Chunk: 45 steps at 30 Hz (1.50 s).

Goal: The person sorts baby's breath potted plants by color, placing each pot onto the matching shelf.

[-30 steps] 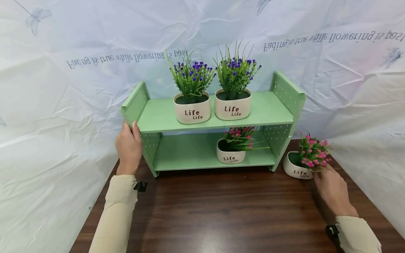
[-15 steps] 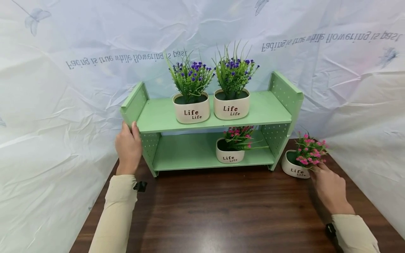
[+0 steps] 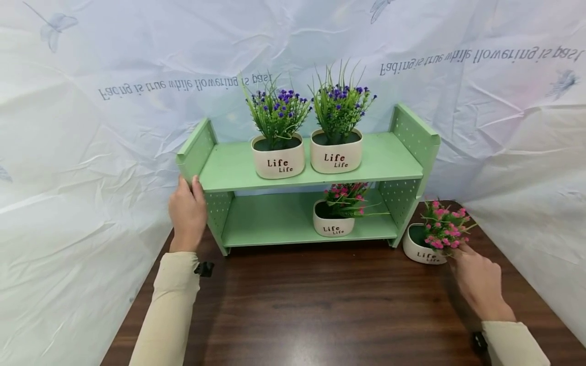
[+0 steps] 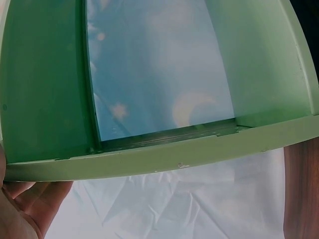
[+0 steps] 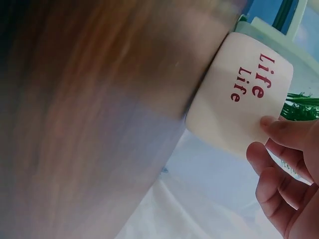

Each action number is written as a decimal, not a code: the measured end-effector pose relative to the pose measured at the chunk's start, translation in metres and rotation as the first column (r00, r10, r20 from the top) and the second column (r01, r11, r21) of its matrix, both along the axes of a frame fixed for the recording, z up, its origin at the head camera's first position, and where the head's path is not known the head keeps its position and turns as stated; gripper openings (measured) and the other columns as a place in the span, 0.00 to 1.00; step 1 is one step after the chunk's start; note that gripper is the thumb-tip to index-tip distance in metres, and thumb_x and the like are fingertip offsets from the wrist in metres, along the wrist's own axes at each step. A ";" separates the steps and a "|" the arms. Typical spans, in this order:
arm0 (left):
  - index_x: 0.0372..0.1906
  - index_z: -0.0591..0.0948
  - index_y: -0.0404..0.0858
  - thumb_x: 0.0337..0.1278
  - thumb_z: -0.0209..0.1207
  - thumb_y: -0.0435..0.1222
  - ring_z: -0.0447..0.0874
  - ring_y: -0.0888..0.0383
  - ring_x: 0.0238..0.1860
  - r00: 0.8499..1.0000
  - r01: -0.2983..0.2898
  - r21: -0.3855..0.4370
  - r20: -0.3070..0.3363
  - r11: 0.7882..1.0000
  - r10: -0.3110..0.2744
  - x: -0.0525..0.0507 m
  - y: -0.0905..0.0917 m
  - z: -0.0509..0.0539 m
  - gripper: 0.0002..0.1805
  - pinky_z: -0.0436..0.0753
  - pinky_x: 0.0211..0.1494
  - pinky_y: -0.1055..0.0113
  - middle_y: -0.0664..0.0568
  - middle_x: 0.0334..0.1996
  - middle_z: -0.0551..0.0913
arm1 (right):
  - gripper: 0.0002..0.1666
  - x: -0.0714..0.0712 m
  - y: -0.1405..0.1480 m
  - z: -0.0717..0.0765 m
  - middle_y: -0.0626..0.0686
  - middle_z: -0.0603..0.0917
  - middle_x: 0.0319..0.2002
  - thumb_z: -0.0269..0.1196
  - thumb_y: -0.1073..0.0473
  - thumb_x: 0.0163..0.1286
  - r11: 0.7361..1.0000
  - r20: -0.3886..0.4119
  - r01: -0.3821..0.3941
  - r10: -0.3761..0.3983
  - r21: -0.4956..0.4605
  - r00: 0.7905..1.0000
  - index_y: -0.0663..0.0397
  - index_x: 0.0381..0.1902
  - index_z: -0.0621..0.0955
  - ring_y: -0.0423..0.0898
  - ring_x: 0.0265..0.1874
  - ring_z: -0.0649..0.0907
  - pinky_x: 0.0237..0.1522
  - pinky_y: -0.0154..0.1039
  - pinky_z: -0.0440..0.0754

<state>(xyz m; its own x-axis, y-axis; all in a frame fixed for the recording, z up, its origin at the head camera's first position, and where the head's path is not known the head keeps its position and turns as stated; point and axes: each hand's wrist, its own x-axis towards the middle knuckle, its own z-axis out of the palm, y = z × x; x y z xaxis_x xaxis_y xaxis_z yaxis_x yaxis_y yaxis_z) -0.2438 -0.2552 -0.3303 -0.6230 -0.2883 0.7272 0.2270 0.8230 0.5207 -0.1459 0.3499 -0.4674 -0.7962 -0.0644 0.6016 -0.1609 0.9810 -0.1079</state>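
In the head view, my left hand (image 3: 187,213) grips the front edge of the left side panel of a green two-tier shelf (image 3: 274,221). The left wrist view shows its fingers (image 4: 50,199) tucked beneath the panel's rim. At the right of the shelf, on the table, stands a cream flowerpot (image 3: 423,252) lettered "Life" with pink artificial flowers (image 3: 447,226). My right hand (image 3: 478,277) pinches that pot's right end. In the right wrist view the thumb (image 5: 286,130) lies on the pot's lettered front, and some fingers are partly hidden behind it.
Two cream pots with purple flowers, a left one (image 3: 278,158) and a right one (image 3: 336,152), stand on the upper tier. Another pot with pink flowers (image 3: 334,223) sits on the lower tier. White printed cloth (image 3: 137,46) surrounds the dark wooden table (image 3: 311,300).
The pot in my right hand has shifted slightly left and nearer to me, towards the shelf's right leg. My left hand has stayed on the side panel.
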 end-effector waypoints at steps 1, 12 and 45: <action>0.40 0.74 0.29 0.86 0.46 0.43 0.79 0.24 0.28 1.000 -0.002 0.000 0.000 1.000 0.002 0.000 0.000 0.000 0.21 0.71 0.34 0.32 0.36 0.20 0.71 | 0.09 0.001 -0.002 0.000 0.65 0.86 0.37 0.75 0.71 0.52 1.000 0.001 -0.003 0.003 0.008 1.000 0.63 0.32 0.86 0.68 0.13 0.77 0.10 0.61 0.67; 0.41 0.74 0.28 0.86 0.45 0.44 0.77 0.28 0.26 1.000 0.002 -0.002 -0.001 1.000 -0.002 0.000 -0.002 -0.004 0.22 0.71 0.33 0.35 0.38 0.20 0.70 | 0.09 0.012 -0.017 0.006 0.64 0.87 0.41 0.75 0.71 0.51 1.000 0.016 0.012 -0.012 0.025 1.000 0.61 0.29 0.84 0.69 0.14 0.78 0.11 0.62 0.68; 0.41 0.74 0.28 0.86 0.45 0.44 0.75 0.29 0.25 1.000 0.003 0.007 0.010 1.000 -0.004 0.000 0.000 -0.001 0.22 0.71 0.32 0.36 0.38 0.20 0.71 | 0.16 0.044 -0.068 0.018 0.61 0.90 0.38 0.71 0.77 0.32 0.995 -0.097 -0.088 0.093 0.055 0.991 0.61 0.23 0.84 0.62 0.13 0.79 0.12 0.59 0.71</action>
